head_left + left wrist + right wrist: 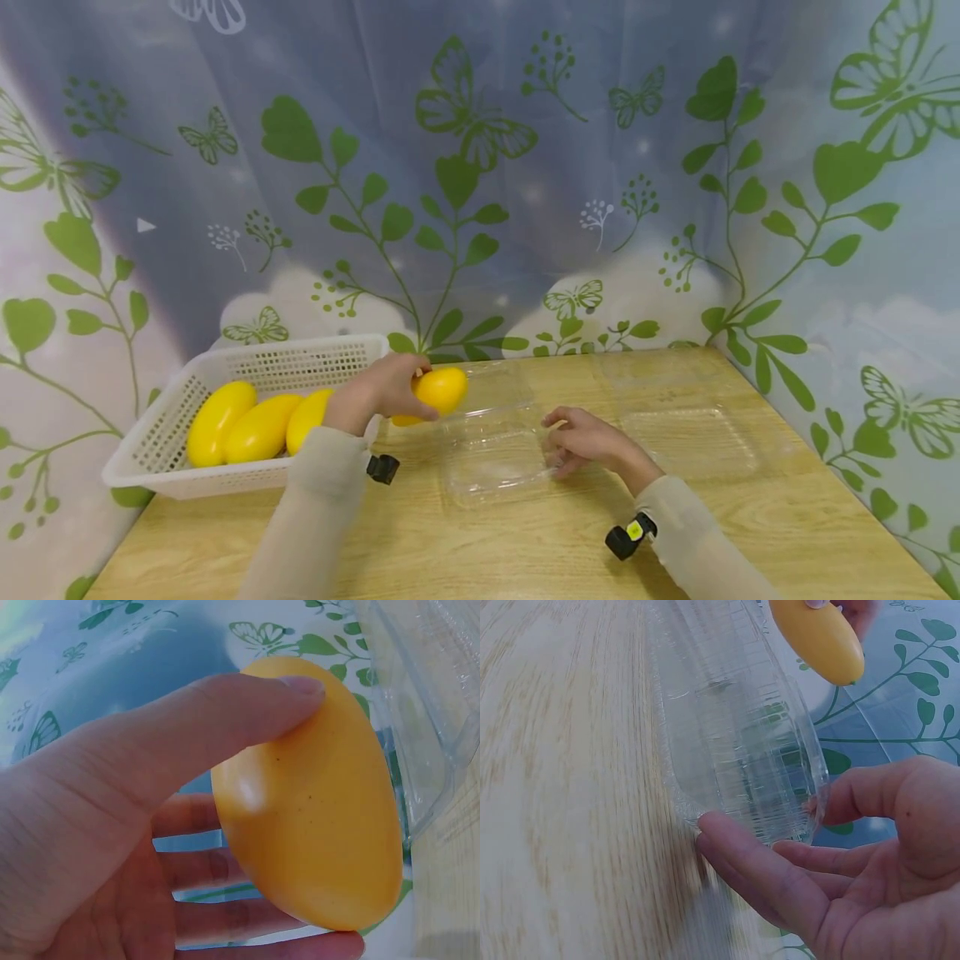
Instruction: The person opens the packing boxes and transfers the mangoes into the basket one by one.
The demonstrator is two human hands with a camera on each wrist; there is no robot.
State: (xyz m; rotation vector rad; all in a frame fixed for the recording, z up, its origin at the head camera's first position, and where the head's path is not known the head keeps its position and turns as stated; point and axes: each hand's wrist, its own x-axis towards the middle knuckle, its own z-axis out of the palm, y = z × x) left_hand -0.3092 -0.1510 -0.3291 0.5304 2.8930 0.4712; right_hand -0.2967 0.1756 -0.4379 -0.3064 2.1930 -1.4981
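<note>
My left hand (pixel 381 388) grips a smooth yellow mango (pixel 444 390) in the air, just above the back left of a clear plastic box (pixel 491 487). In the left wrist view, the thumb lies across the top of the mango (pixel 322 802) and the fingers are behind and below it. At the box's right side, my right hand (pixel 588 442) holds its edge. The right wrist view shows fingers around the near corner of the box (pixel 735 750), with one fingertip seen through the plastic. The box stands on the table, its lid folded back.
A white perforated basket (pixel 202 483) stands at the left with several yellow mangoes (pixel 258 429) in it. Another clear plastic box (pixel 697 442) lies open on the right of the wooden table (pixel 540 542). A curtain with leaves and butterflies (pixel 472 125) hangs behind.
</note>
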